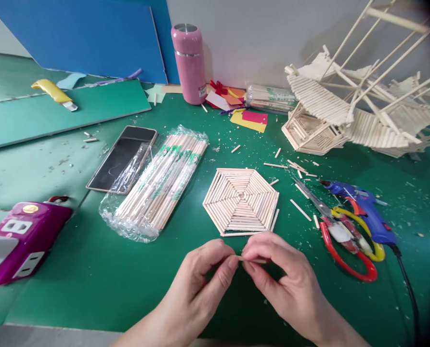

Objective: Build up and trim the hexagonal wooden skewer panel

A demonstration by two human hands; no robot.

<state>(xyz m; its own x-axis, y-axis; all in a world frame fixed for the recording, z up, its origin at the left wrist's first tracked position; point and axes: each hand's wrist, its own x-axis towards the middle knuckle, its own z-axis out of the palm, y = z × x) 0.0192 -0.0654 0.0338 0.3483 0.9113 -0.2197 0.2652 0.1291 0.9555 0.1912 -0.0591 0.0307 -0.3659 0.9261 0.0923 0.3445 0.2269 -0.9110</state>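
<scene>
Between my two hands a short, thin wooden stick (241,259) is pinched, held low over the green table. My left hand (207,279) grips its left end between thumb and fingertips. My right hand (283,274) has thumb and forefinger closed on it farther right, and the stick's tip shows beyond them. Just past my fingers lies a flat hexagon of wooden sticks (241,200), set in rings around a small centre. One stick lies along its near edge and another beside its right edge.
Right are scissors (339,231), a blue glue gun (366,202) and a stick-built model (323,101). Left are bagged sticks (160,183), a phone (123,156), a purple power socket (27,236) and a yellow cutter (56,94). A pink flask (189,65) stands behind.
</scene>
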